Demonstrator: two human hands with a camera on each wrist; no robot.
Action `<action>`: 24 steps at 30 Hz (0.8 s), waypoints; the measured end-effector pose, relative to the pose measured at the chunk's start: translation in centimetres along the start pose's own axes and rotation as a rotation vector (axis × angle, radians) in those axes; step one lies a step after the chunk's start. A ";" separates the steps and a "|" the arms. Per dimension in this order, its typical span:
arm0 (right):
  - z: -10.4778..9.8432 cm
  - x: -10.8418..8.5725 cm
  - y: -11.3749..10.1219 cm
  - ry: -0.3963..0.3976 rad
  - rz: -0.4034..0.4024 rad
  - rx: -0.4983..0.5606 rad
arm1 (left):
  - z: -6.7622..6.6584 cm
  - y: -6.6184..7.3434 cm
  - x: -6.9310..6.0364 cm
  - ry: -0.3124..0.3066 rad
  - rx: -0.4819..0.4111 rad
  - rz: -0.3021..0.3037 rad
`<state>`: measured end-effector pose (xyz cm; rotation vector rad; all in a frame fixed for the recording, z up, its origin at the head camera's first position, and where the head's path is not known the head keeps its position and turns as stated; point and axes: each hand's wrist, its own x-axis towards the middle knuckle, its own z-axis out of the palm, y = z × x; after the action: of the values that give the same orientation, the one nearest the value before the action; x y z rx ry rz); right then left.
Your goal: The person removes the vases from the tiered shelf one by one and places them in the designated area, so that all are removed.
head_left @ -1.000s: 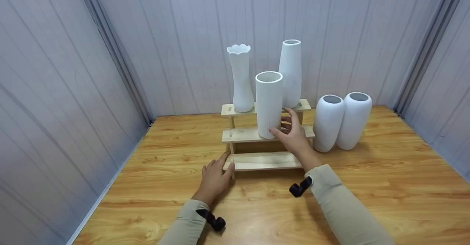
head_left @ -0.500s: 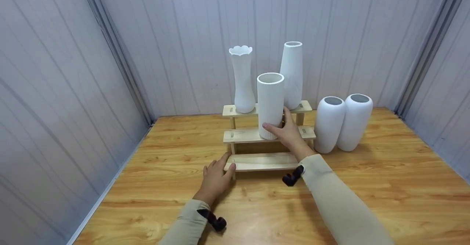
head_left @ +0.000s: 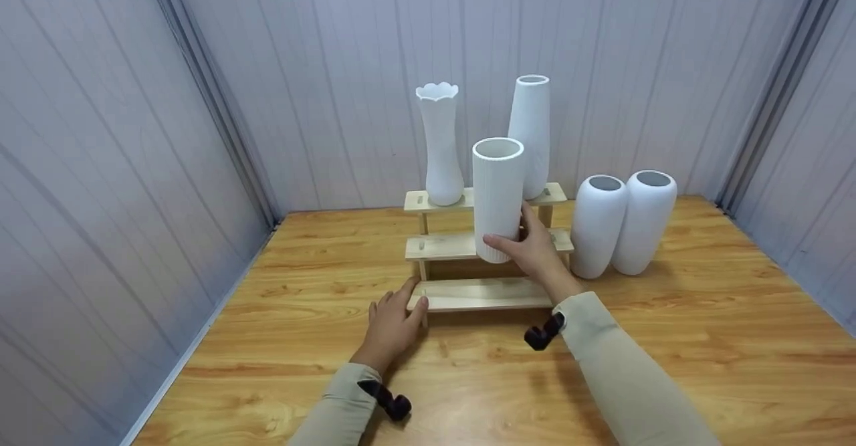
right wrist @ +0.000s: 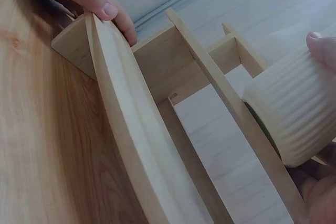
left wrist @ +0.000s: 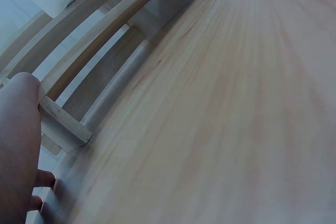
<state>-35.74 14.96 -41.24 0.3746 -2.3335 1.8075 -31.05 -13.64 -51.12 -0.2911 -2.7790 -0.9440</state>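
Note:
My right hand (head_left: 540, 253) grips a white ribbed cylinder vase (head_left: 498, 198) low on its right side, thumb across the front. Its base overlaps the front edge of the middle shelf of a three-tier wooden stand (head_left: 441, 247); in the right wrist view the ribbed vase (right wrist: 294, 106) leans slightly, its underside partly showing. My left hand (head_left: 391, 325) holds the left end of the stand's lowest step, thumb on the front corner, as the right wrist view also shows. On the top shelf stand a scallop-rimmed vase (head_left: 441, 145) and a tall tapered vase (head_left: 531, 125), partly hidden.
Two rounded white vases, a nearer one (head_left: 598, 229) and a farther one (head_left: 645, 222), stand close together on the wooden table (head_left: 281, 339) just right of the stand. Pale panel walls (head_left: 334, 85) rise behind and at both sides.
The ribbed vase has shifted slightly toward me and to the right in my right hand, its base now lower over the middle shelf's front edge. My left hand stays put.

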 end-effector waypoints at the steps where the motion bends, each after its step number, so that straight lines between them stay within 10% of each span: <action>1: -0.1 -0.2 0.0 0.003 0.002 -0.005 | 0.0 0.0 0.0 0.001 0.001 -0.002; 24: -1.6 -4.4 1.2 0.085 -0.129 0.020 | -0.2 0.0 -0.2 -0.009 -0.006 0.018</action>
<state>-31.94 17.22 -43.20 0.4319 -2.1833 1.7533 -30.84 -13.81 -50.99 -0.3209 -2.7775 -0.9498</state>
